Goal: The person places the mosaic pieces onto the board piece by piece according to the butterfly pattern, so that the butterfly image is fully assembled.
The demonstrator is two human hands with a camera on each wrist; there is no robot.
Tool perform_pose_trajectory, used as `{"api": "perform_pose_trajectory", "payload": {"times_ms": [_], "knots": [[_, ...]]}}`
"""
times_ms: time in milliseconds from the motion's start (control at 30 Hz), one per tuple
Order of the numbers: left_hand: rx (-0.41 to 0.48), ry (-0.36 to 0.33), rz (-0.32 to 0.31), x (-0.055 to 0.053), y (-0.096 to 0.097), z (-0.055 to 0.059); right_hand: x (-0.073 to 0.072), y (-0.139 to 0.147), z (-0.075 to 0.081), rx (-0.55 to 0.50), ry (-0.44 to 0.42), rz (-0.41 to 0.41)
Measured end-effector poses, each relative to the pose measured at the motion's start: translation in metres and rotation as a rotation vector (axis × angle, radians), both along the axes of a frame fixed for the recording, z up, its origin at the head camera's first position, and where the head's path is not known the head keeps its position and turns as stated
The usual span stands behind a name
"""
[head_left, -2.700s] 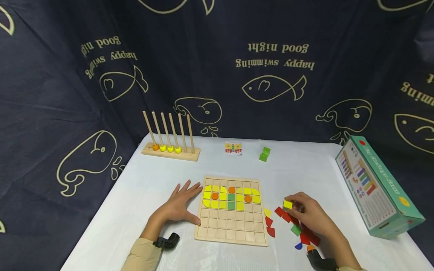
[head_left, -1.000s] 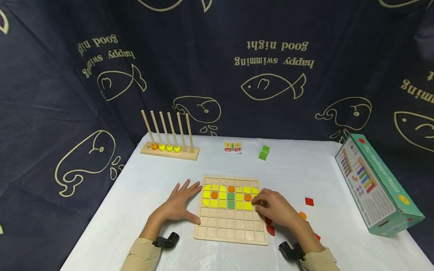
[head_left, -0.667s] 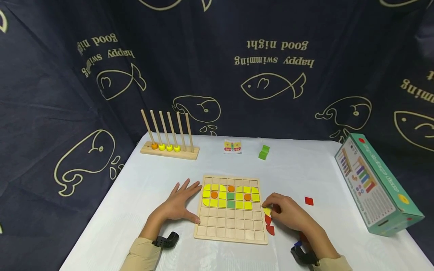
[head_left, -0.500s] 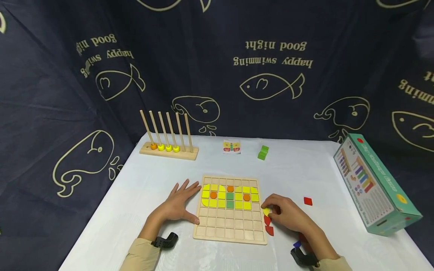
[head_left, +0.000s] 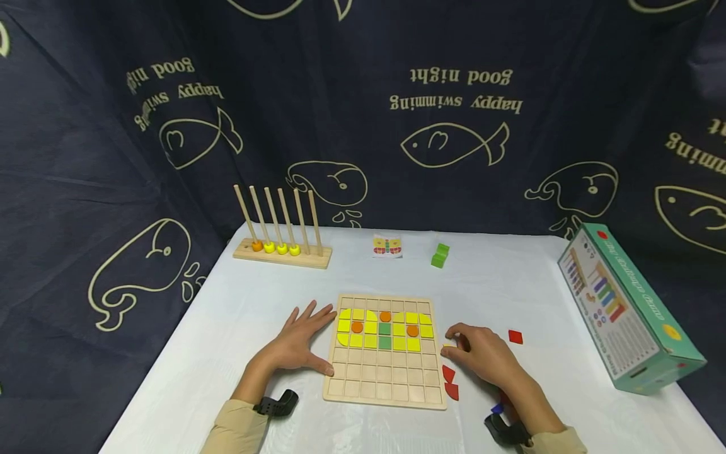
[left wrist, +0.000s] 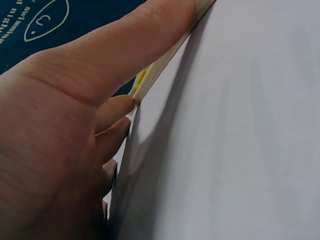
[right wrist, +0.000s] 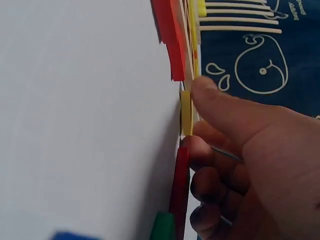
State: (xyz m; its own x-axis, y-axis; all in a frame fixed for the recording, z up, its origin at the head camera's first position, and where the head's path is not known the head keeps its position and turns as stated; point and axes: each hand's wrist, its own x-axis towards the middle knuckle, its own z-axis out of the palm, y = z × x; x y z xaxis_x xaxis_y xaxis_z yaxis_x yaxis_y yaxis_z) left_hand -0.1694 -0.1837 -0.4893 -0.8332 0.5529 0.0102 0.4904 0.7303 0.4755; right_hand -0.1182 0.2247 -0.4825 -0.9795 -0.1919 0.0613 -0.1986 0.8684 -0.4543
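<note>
A square wooden grid board (head_left: 386, 392) lies on the white table, with yellow, orange and green tiles filling part of its upper rows. My left hand (head_left: 297, 343) is spread against the board's left edge, thumb and fingertips at the rim; the left wrist view has the thumb (left wrist: 115, 47) along that edge. Just off the board's right side, my right hand (head_left: 482, 353) pinches a small yellow tile (right wrist: 186, 112) between thumb and index finger, mostly covered in the head view. Two red curved-edge tiles (head_left: 451, 391) lie just below it, beside the board.
A red square tile (head_left: 515, 337) lies farther right, and a blue piece (head_left: 497, 408) shows by the right wrist. At the back stand a peg rack (head_left: 283, 252) with beads, a butterfly picture card (head_left: 387, 246) and green blocks (head_left: 440, 255). A green box (head_left: 629, 309) stands at right.
My right hand brought a yellow square from the loose tiles on the right into the board's third row, released it, then drew back to a yellow tile beside the board. The left hand stayed put.
</note>
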Motion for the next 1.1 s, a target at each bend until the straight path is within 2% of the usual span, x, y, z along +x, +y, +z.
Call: {"api": "perform_pose_trajectory", "payload": {"times_ms": [233, 467, 800, 1000, 1100], "knots": [[-0.010, 0.001, 0.002, 0.000, 0.000, -0.001, 0.002, 0.000, 0.006, -0.059, -0.142, 0.018], [-0.011, 0.000, 0.004, 0.001, 0.000, 0.000, 0.002, -0.001, 0.007, -0.058, -0.129, 0.058], [-0.019, 0.013, 0.001, 0.000, 0.001, 0.000, -0.001, 0.006, 0.014, -0.116, -0.232, 0.148], [-0.013, 0.014, -0.008, 0.000, 0.001, 0.000, -0.003, 0.009, 0.017, -0.108, -0.223, 0.183], [-0.012, 0.016, -0.006, 0.000, 0.000, 0.000, -0.004, 0.007, 0.015, -0.090, -0.188, 0.187]]}}
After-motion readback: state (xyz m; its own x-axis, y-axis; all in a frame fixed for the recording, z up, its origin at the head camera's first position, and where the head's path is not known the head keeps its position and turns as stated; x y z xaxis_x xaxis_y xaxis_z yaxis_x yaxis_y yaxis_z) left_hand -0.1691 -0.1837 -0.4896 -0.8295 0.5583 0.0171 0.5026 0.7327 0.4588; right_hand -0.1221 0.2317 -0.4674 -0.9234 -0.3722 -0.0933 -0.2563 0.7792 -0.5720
